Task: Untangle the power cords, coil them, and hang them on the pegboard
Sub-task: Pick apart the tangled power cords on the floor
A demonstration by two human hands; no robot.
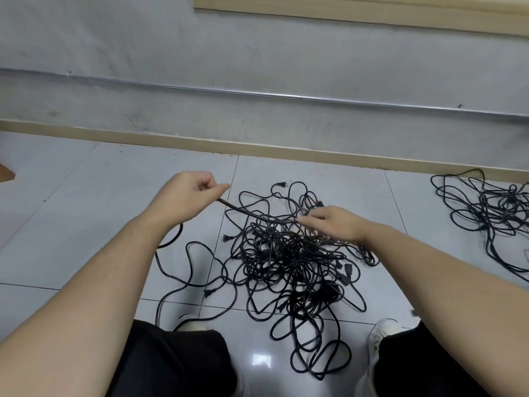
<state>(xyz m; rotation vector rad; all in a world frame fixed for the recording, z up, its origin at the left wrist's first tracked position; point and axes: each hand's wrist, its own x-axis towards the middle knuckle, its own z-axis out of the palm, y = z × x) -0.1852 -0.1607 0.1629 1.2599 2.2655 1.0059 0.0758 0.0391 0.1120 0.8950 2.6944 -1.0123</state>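
My left hand (186,193) pinches one cord (257,214), raised taut to trace it; right hand (332,223), fingers loosely spread, steadies tangled pile (289,262) on floor, centre. Second tangle (486,213) far right.

Floor (300,173) — pale grey glossy tiles, thin dark grout lines, scattered specks; a bright square glare (261,360) of overhead light reflected low in the middle.
Skirting (171,140) — light wood-coloured strip along the foot of the wall, running the full width.
Wall (200,38) — grey, matt, with smudges and scuff marks, darker low down.
Conduit (257,94) — slim metal tube fixed horizontally across the wall, with small clips.
Frame edge (372,14) — pale wooden band at upper right, cut off by the top.
Brown corner (7,173) — wood-toned object at the far left edge; too little shows to identify.
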